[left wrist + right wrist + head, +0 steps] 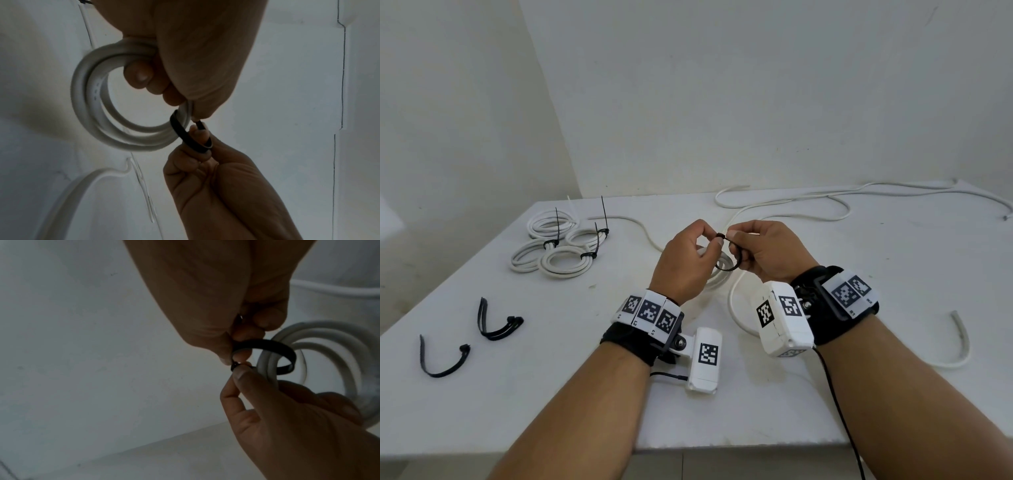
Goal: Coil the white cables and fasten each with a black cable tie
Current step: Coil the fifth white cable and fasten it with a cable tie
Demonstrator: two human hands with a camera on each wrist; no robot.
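Note:
Over the middle of the white table [551,394], my left hand [714,240] holds a small coil of white cable [82,97], its fingers curled round the coil's strands. A black cable tie [729,263] loops around one side of the coil [339,340]. My right hand [734,240] pinches the tie [287,350] between thumb and fingers. My left thumb and forefinger pinch the tie's head end where the two hands meet. In the head view the coil is mostly hidden behind my left hand.
Several tied white coils [558,246] lie at the back left. Spare black ties [496,322] lie at the front left. Loose white cables [825,202] snake along the back right, and another cable end [959,342] curves at the right. A wall stands close behind the table.

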